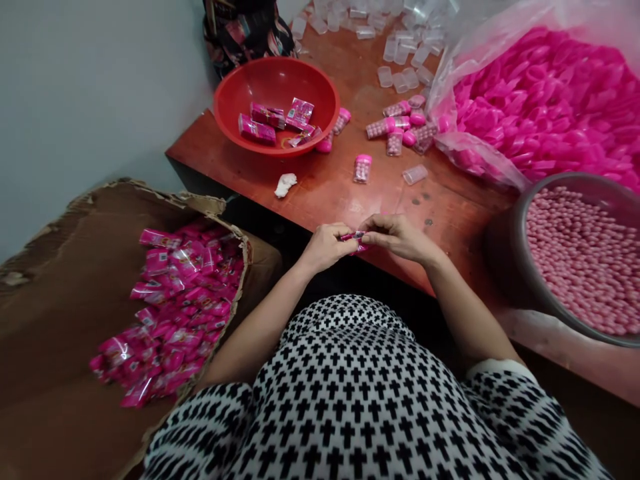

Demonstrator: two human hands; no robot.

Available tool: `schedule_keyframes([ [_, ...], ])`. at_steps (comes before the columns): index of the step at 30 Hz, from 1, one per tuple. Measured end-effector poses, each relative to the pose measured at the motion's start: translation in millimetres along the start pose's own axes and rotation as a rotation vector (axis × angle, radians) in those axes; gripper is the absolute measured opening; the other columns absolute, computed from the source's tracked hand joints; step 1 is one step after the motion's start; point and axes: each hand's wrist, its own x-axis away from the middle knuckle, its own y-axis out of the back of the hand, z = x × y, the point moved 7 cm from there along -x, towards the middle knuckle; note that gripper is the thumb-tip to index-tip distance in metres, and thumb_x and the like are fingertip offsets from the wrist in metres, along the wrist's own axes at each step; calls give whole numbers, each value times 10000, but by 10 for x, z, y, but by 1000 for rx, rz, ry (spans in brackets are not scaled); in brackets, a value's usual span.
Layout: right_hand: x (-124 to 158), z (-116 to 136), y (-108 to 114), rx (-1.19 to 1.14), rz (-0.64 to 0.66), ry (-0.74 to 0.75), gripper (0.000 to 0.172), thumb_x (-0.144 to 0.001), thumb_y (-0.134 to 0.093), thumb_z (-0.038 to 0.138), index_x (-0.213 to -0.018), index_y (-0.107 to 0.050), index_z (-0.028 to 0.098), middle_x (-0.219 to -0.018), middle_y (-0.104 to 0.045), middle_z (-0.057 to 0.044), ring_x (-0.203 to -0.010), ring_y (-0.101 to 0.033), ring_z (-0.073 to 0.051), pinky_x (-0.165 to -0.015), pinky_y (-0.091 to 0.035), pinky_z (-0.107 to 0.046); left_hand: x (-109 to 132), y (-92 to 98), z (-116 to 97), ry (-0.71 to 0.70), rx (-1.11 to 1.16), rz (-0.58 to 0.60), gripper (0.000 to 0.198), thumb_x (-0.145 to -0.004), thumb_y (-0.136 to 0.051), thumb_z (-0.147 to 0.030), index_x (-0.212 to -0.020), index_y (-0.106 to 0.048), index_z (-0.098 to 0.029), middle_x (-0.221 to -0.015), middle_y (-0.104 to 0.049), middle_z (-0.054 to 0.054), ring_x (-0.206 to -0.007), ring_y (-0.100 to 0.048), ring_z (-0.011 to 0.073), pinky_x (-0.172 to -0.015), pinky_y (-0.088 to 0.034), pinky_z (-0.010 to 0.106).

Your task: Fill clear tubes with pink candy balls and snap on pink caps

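My left hand [326, 245] and my right hand [397, 235] meet at the near edge of the red-brown table [340, 193]. Both pinch one small pink packet [354, 237] between their fingertips. Most of the packet is hidden by the fingers. A red bowl [235, 100] with a few pink wrapped packets stands at the table's far left corner. Small filled bottles with pink caps [362, 168] lie and stand in the middle of the table.
A cardboard box [65, 280] at my left holds a heap of pink packets [177, 307]. At right, a grey basin [505, 260] is full of pink candies, and a clear bag of pink caps [545, 100] lies behind it. Empty clear bottles [395, 47] are scattered at the back. A crumpled white scrap [285, 185] lies near the bowl.
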Motion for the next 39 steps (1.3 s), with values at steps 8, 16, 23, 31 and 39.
schedule_keyframes([
  [8, 111, -213, -92, -330, -449, -218, 200, -712, -685, 344, -693, -612, 159, -585, -560, 36, -517, -470, -71, -508, -362, -202, 183, 435, 84, -51, -206, -459, 150, -703, -545, -154, -658, -687, -173, -636, -598, 4, -583, -523, 103, -611, -431, 232],
  [16, 168, -334, -301, -793, -651, -297, 320, -665, -730, 399, -760, -501, 197, -544, -564, 69, -405, -505, -62, -382, -396, -164, 208, -81, 315, 171, 802, -274, 379, -659, -737, -378, -961, -687, -156, -855, -698, 46, -745, -660, 160, -708, -551, 295],
  [23, 211, -293, -432, -637, -573, -329, 323, -716, -684, 442, -787, -482, 199, -522, -534, 73, -397, -473, -69, -366, -367, -170, 220, -161, 441, 330, 1059, -389, 300, -605, -785, -366, -687, -625, -126, -656, -649, 3, -589, -606, 95, -601, -534, 222],
  [31, 480, -308, 289, 599, -585, -321, 358, -799, -574, 485, -968, -614, 172, -1054, -609, -141, -944, -564, -258, -760, -460, -381, 243, -146, 570, 506, 1199, -481, 335, -594, -812, -301, -643, -523, -140, -613, -625, -16, -544, -602, 94, -567, -528, 230],
  [39, 548, -427, 98, 20, -558, -431, 331, -742, -632, 493, -832, -506, 200, -633, -585, 10, -531, -545, -140, -488, -439, -258, 227, -195, 552, 549, 1339, -562, 248, -702, -753, -296, -755, -566, -142, -682, -653, 9, -636, -646, 125, -697, -555, 300],
])
